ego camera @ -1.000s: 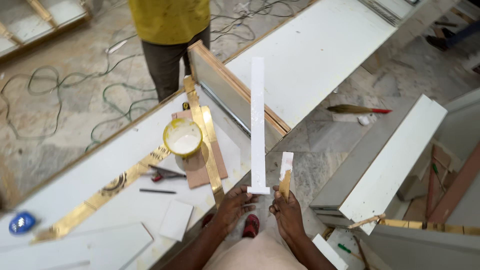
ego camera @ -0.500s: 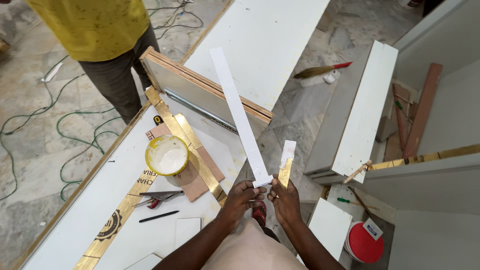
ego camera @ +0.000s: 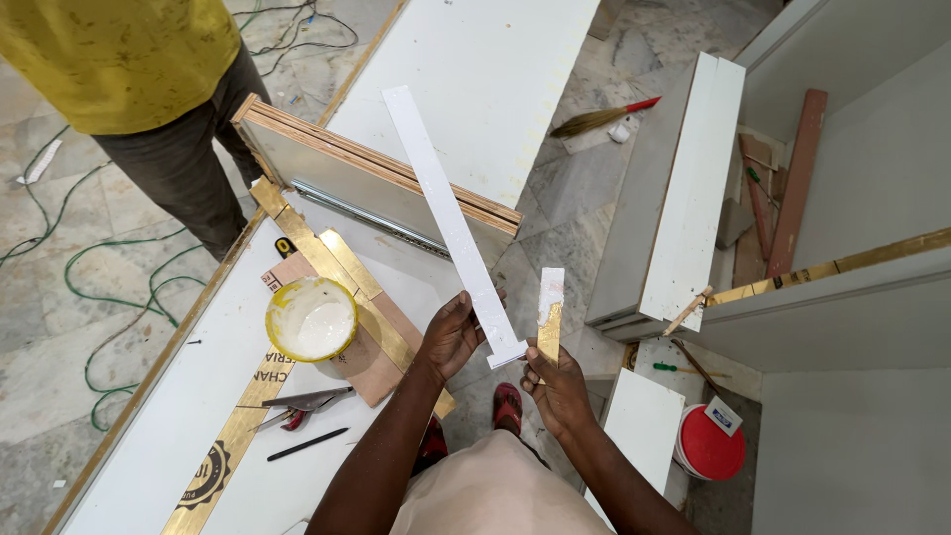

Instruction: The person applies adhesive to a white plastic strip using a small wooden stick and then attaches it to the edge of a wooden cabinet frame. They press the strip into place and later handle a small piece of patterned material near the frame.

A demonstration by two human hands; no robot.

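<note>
My left hand (ego camera: 451, 335) grips the near end of a long white strip (ego camera: 446, 213) that points away from me, up over the workbench. My right hand (ego camera: 560, 388) holds a short gold-backed scrap (ego camera: 550, 315) upright, its upper end smeared with white glue, a few centimetres right of the strip's end. An open tub of white glue (ego camera: 311, 319) sits on a brown board just left of my left hand.
White workbench (ego camera: 188, 396) with gold strips (ego camera: 342, 267), pliers (ego camera: 302, 403) and a pencil (ego camera: 307, 444). A plywood-edged drawer box (ego camera: 396, 183) stands ahead. A person in a yellow shirt (ego camera: 139, 59) stands at the upper left. White panels (ego camera: 693, 188), a broom (ego camera: 604, 117) and a red-lidded bucket (ego camera: 710, 444) lie right.
The view has shifted and moved closer. The long strip has tilted, its far end swinging left. Both hands stay on their pieces, a little higher in view.
</note>
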